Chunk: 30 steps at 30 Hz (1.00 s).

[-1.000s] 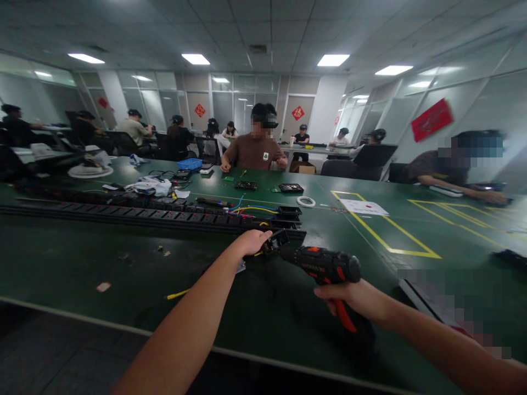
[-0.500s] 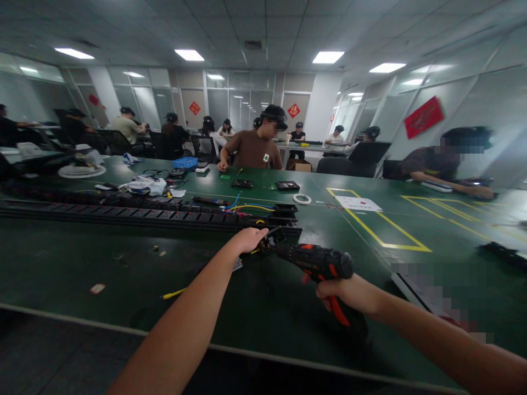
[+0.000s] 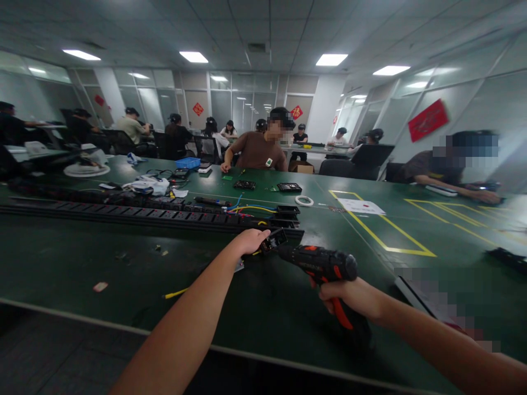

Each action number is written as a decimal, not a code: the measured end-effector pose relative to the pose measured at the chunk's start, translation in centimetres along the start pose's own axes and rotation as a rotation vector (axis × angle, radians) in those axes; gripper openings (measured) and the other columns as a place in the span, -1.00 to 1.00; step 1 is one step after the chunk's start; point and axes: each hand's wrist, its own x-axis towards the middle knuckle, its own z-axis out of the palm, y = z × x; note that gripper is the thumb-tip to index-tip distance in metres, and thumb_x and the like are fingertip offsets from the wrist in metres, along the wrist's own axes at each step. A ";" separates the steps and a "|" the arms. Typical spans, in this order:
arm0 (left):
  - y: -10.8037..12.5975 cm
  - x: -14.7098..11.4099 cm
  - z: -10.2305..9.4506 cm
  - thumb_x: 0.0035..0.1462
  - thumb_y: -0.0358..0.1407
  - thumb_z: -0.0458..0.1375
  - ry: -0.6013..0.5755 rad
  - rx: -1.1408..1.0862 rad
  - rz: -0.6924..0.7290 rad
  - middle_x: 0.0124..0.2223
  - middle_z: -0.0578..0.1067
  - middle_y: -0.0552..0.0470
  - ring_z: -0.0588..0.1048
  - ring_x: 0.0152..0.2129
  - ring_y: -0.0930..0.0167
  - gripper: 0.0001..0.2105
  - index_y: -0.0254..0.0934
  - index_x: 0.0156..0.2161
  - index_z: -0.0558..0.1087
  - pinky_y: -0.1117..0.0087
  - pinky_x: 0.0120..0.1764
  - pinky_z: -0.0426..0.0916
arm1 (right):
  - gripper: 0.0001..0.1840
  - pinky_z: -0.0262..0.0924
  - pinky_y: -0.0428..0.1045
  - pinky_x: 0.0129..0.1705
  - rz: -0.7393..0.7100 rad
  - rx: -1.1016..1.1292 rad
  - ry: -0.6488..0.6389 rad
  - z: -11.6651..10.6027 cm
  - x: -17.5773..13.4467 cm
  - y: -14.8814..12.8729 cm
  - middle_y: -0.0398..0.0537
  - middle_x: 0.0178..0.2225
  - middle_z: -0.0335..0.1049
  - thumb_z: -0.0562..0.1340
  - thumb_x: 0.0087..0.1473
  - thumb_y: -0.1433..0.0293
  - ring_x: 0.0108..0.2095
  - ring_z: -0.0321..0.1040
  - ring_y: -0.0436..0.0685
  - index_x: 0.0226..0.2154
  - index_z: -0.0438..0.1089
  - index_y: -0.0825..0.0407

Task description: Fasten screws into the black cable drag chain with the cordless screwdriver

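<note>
My left hand (image 3: pixel 250 242) is closed on a small black plastic housing (image 3: pixel 275 239) with an open, hollow face. In my right hand (image 3: pixel 343 292) is a black and orange cordless drill (image 3: pixel 323 262), my fingers wrapped round its handle. The drill's nose points left at the housing's lower edge; whether the bit touches it I cannot tell. Just beyond my left hand lies a long black power strip (image 3: pixel 164 216) with a row of sockets. Blue and yellow wires (image 3: pixel 251 208) come out near its right end. A yellow cable (image 3: pixel 176 293) sticks out from under my left forearm.
On the green table (image 3: pixel 123 318) lie a roll of white tape (image 3: pixel 303 201), a paper sheet (image 3: pixel 362 206) and two black open casings (image 3: pixel 289 187). A blue bin (image 3: pixel 188 163) stands farther back. A co-worker (image 3: pixel 259 148) sits opposite, another person (image 3: pixel 448 164) at the right.
The view has shifted slightly, so the whole scene sits a little lower and to the right. Both hands keep their hold, with the drill nose still close to the housing.
</note>
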 end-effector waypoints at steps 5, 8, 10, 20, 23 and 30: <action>0.1 0.0 0.0 0.35 0.13 -0.21 0.006 0.020 0.003 -0.07 0.62 -0.16 0.56 -0.11 0.20 -0.35 -0.28 -0.20 0.61 0.36 -0.06 0.34 | -0.73 0.18 -0.09 -0.50 -0.013 -0.019 0.001 0.0 0.1 0.2 -0.23 -0.64 0.33 0.21 -0.27 0.40 -0.58 0.29 0.03 -0.36 0.36 0.03; 0.1 0.0 0.0 0.36 0.12 -0.22 -0.002 0.031 0.004 -0.06 0.62 -0.16 0.56 -0.10 0.19 -0.35 -0.29 -0.18 0.61 0.35 -0.04 0.33 | -0.72 0.18 -0.09 -0.52 -0.022 -0.011 0.005 -0.2 0.3 0.7 -0.24 -0.63 0.33 0.21 -0.26 0.40 -0.59 0.29 0.03 -0.35 0.36 0.04; 0.1 0.1 0.0 0.36 0.12 -0.22 -0.003 0.030 0.005 -0.06 0.62 -0.16 0.56 -0.10 0.20 -0.35 -0.29 -0.19 0.60 0.36 -0.04 0.33 | -0.72 0.17 -0.09 -0.53 -0.024 -0.010 0.002 -0.2 0.4 0.8 -0.24 -0.64 0.33 0.21 -0.26 0.41 -0.59 0.29 0.03 -0.35 0.36 0.04; 0.2 0.0 0.0 0.35 0.12 -0.22 0.004 0.034 -0.003 -0.06 0.62 -0.16 0.55 -0.09 0.19 -0.35 -0.28 -0.19 0.61 0.35 -0.03 0.33 | -0.75 0.17 -0.10 -0.52 -0.025 -0.021 0.000 0.1 0.0 0.1 -0.24 -0.65 0.33 0.21 -0.27 0.42 -0.59 0.28 0.02 -0.38 0.35 0.03; 0.2 0.0 0.0 0.35 0.12 -0.21 0.004 0.029 -0.006 -0.05 0.62 -0.16 0.55 -0.08 0.20 -0.36 -0.28 -0.19 0.61 0.36 -0.04 0.33 | -0.74 0.18 -0.10 -0.52 -0.021 -0.027 -0.007 0.1 0.1 0.2 -0.25 -0.65 0.33 0.21 -0.27 0.41 -0.59 0.28 0.02 -0.37 0.35 0.04; 0.1 0.0 -0.1 0.35 0.12 -0.21 -0.001 0.016 -0.004 -0.07 0.62 -0.16 0.56 -0.10 0.19 -0.36 -0.28 -0.21 0.61 0.35 -0.06 0.34 | -0.75 0.17 -0.10 -0.53 -0.034 -0.011 -0.011 0.1 0.1 0.3 -0.25 -0.64 0.32 0.21 -0.28 0.42 -0.59 0.27 0.01 -0.39 0.33 0.04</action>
